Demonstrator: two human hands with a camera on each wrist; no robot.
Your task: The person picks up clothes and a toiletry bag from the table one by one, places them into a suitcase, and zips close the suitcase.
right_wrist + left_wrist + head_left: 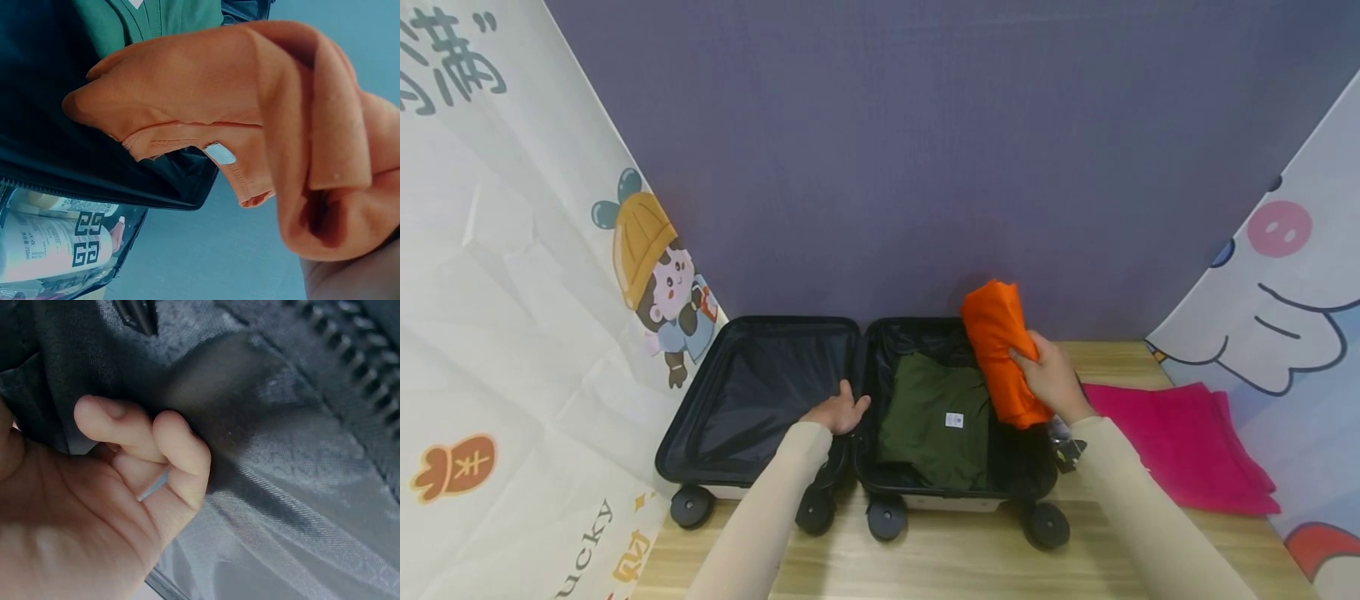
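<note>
My right hand (1055, 379) grips a folded orange shirt (996, 333) and holds it up over the right side of the suitcase (767, 392). A neckline with a small white label (220, 153) shows on the shirt in the right wrist view. Flat in the suitcase's right half lies a folded dark green shirt (921, 417) with a white tag. My left hand (838, 412) is at the inner edge of the left half, its fingers loosely bent beside the dark lining (275, 456) and holding nothing.
Right of the suitcase, a folded magenta cloth (1180, 450) lies on the wooden surface (1120, 550). A clear pouch with bottles (47, 247) sits against the suitcase's right side. Behind rises a purple-grey wall (925, 167), with printed white sheets (535, 292) at both sides.
</note>
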